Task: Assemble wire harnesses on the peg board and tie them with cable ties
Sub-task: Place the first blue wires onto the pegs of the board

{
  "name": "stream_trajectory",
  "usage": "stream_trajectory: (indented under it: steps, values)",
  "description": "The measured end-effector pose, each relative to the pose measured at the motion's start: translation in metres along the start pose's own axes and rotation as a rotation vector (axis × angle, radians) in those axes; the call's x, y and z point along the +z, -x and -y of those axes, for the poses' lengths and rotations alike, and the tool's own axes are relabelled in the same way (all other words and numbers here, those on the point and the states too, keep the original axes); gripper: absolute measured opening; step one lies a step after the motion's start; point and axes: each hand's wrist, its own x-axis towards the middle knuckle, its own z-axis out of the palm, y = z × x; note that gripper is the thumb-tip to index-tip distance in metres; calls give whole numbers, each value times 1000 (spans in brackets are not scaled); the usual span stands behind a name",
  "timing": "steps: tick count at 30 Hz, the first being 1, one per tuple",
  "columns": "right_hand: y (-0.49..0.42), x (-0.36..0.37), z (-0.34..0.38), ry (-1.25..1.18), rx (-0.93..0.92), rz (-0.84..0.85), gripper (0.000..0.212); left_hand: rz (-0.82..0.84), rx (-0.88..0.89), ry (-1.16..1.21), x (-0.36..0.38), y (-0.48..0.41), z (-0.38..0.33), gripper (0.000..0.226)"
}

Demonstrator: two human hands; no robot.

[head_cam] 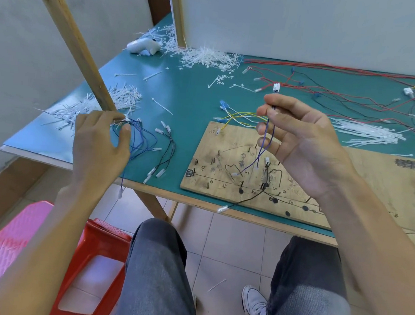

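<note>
Laying wires: right hand (303,143) pinches a purple wire (258,159) over the peg board (227,146), left hand (97,142) grips blue wires (143,136); careful peg-threading seemingly follows.

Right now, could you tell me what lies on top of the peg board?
A black wire and the end of the purple wire held by the right hand lie on the peg board; that hand covers part of it.

Right hand (300,143) pinching purple wire (265,147) above peg board (227,144), left hand (99,143) gripping blue wires (142,139)
</note>
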Motion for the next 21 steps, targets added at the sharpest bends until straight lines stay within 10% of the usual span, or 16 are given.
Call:
stream_trajectory:
  steps: [3,9,21]
  values:
    - [1,7,8,-12,-13,24,21,37,112,274,-19,17,-50,26]
    - [-1,27,18,17,-40,138,19,686,-9,932,-13,47,-168,41]
    - [4,-5,18,150,23,55,12,475,-123,1034,8,91,-159,24]
